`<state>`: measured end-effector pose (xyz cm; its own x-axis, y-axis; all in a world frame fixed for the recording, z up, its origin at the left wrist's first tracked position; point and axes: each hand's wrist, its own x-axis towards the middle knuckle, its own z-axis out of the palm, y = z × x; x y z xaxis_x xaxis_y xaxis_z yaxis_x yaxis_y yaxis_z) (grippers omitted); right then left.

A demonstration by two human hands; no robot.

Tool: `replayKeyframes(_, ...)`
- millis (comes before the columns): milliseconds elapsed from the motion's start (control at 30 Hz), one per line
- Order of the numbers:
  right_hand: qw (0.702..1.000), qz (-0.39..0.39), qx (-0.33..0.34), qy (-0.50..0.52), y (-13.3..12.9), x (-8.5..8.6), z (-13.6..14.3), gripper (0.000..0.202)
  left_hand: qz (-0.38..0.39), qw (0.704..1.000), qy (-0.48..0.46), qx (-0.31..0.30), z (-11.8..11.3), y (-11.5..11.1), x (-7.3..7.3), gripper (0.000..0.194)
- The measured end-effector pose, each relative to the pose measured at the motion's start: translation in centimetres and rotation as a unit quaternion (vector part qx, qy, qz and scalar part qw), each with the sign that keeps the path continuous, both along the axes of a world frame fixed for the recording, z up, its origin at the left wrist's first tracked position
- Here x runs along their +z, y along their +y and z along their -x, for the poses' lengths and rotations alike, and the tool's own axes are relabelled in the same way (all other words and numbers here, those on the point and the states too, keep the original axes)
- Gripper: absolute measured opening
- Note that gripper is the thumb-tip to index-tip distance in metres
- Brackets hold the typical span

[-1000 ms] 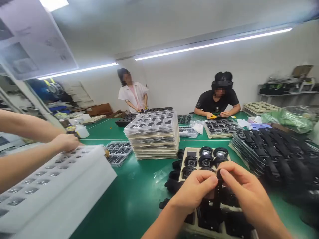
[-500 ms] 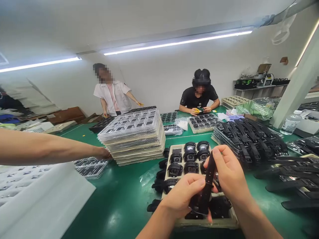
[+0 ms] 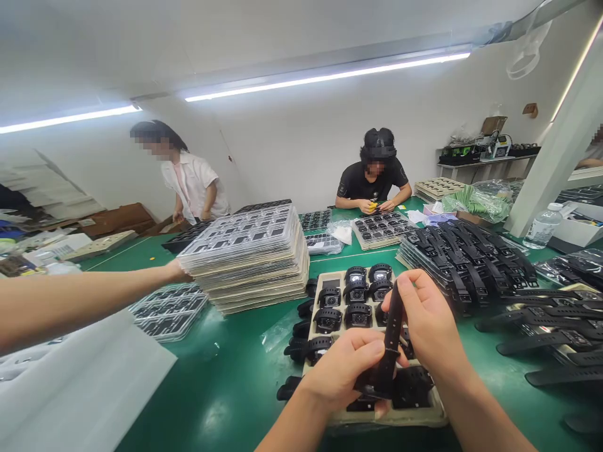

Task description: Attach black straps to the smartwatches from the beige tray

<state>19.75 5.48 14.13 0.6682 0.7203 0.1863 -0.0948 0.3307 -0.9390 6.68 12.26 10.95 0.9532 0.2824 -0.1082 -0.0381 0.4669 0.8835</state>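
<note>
Both my hands hold one black smartwatch (image 3: 392,326) by its strap, above the front of a cream tray (image 3: 377,415). My left hand (image 3: 342,367) is closed round the lower strap near the watch case, which is partly hidden beneath the fingers. Higher up, my right hand (image 3: 426,314) pinches the strap's free end between thumb and fingers. Several smartwatches (image 3: 357,290) with looped straps sit in the tray's compartments, some covered by my hands. More black straps (image 3: 296,349) stick out along the tray's left side.
A tall stack of clear trays (image 3: 254,257) stands left of centre, with another person's arm (image 3: 89,304) reaching to it. Watches with straps lie piled (image 3: 466,254) at the right. A water bottle (image 3: 543,227) stands behind them. Two co-workers are across the green table (image 3: 221,389).
My hands keep the same hold on the smartwatch. The arm at left has risen to the stack's upper edge. The co-worker in the white shirt has turned and moved left.
</note>
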Motion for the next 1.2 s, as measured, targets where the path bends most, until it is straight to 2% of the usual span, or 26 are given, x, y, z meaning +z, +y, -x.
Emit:
replayKeyframes(467, 1.000, -0.009, 0.012, 0.015, 0.4, -0.5, -0.2, 0.045, -0.023, 1.000, 0.005, -0.010, 0.0, 0.1, 0.0, 0.063)
replayKeyframes(533, 1.000, -0.007, 0.005, 0.006, 0.5, -0.6, -0.3, 0.046, -0.067, 0.998, 0.017, -0.002, 0.1, 0.0, 0.3, 0.065)
replayKeyframes(600, 1.000, -0.005, 0.000, -0.006, 0.7, -0.8, -0.6, 0.046, -0.172, 0.984, 0.038, 0.037, 0.3, -0.2, 0.8, 0.058)
replayKeyframes(667, 1.000, -0.016, 0.001, -0.021, 0.7, -1.1, -1.0, 0.043, -0.328, 0.936, 0.059, 0.114, 0.6, -0.4, 1.3, 0.042)
replayKeyframes(700, 0.999, -0.030, 0.005, -0.032, 0.6, -1.2, -1.3, 0.040, -0.410, 0.896, 0.061, 0.161, 0.8, -0.5, 1.4, 0.035)
replayKeyframes(800, 0.991, -0.054, 0.062, -0.108, 0.0, -1.7, -1.7, 0.044, -0.615, 0.731, 0.037, 0.293, 1.3, -0.2, 1.3, 0.029)
replayKeyframes(867, 0.975, -0.017, 0.137, -0.176, -0.2, -1.9, -1.7, 0.052, -0.702, 0.630, 0.015, 0.332, 1.7, 0.1, 1.0, 0.028)
replayKeyframes(900, 0.965, 0.009, 0.169, -0.200, -0.3, -1.9, -1.6, 0.048, -0.731, 0.595, 0.008, 0.333, 1.8, 0.3, 1.0, 0.029)
replayKeyframes(967, 0.961, 0.037, 0.192, -0.196, 0.0, -1.9, -1.1, 0.038, -0.765, 0.559, -0.004, 0.321, 2.1, 0.5, 1.0, 0.031)
replayKeyframes(1033, 0.974, 0.026, 0.176, -0.136, 0.4, -1.8, -0.5, 0.040, -0.771, 0.557, -0.021, 0.307, 2.2, 0.6, 1.1, 0.035)
replayKeyframes(1133, 0.986, -0.010, 0.164, -0.022, 1.0, -1.8, 0.1, 0.044, -0.757, 0.560, -0.090, 0.325, 2.2, 0.9, 1.0, 0.042)
replayKeyframes(1200, 0.986, -0.026, 0.165, 0.029, 1.2, -1.8, 0.4, 0.045, -0.756, 0.541, -0.146, 0.338, 2.1, 1.3, 0.8, 0.040)
